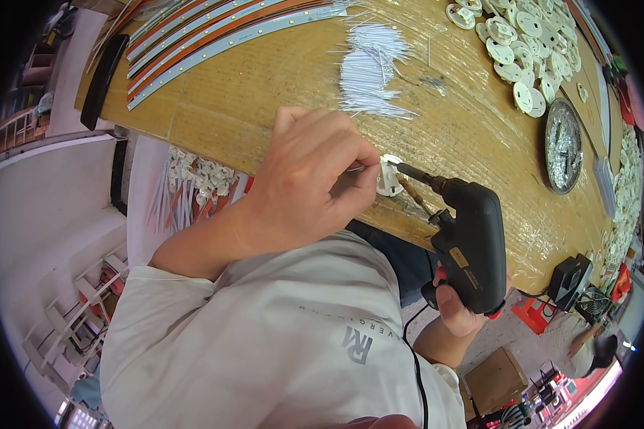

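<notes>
My right hand (459, 311) grips a black soldering gun (472, 239) by its handle, and its tip reaches left to a small round white disc (388, 176) at the table's near edge. A thin tube on the gun also points at that disc. Just left of the disc, my left hand (315, 175) pinches thumb and forefinger together. Something thin shows between those fingers, too small to make out. Beyond my hands lies a bundle of short white wires (371, 71).
LED strips (229, 43) fan across the far left of the wooden table (265, 82). White discs (529, 50) are heaped far right, near a round metal dish (564, 146). A black power box (569, 275) sits right. Another person (579, 347) is at lower right. The gun's cord (408, 343) crosses my shirt.
</notes>
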Demonstrator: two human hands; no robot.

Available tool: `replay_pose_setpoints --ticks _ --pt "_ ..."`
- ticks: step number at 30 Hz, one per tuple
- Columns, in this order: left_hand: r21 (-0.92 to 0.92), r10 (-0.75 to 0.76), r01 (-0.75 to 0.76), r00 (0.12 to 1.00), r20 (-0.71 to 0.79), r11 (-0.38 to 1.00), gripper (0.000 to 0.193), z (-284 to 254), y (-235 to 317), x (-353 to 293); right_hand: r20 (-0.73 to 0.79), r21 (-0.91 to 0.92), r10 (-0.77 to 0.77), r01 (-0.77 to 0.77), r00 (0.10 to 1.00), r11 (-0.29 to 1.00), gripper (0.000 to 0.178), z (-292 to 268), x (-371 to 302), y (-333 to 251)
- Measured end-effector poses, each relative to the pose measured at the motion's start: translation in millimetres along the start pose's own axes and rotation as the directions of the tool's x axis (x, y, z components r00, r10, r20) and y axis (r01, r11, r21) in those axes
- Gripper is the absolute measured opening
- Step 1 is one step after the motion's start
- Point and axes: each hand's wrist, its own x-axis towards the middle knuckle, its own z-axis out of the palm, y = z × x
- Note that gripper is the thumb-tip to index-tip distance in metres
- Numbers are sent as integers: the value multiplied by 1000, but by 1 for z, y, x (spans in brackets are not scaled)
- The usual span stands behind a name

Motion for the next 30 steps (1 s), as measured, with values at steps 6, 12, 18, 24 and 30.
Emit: replay_pose_setpoints --ticks 6,12,18,24,30 --pt "-5 12 -12 1000 3 1000 18 -3 1 2 -12 50 28 -27 1000 998 41 -1 -3 4" --pt "-6 13 -13 1000 4 1000 18 -2 1 2 -45 116 73 -68 996 991 48 -4 -12 10" --pt "-7 7 -7 1000 -1 1000 18 -2 1 2 -107 299 226 -185 968 936 58 -5 -18 9" --pt "-8 14 -14 1000 5 1000 17 -2 1 3 -140 306 224 -173 965 936 56 3 -12 2" --pt "-18 13 -13 1000 2 1000 17 -3 1 2 -45 84 -15 19 999 996 42 -1 -8 11"
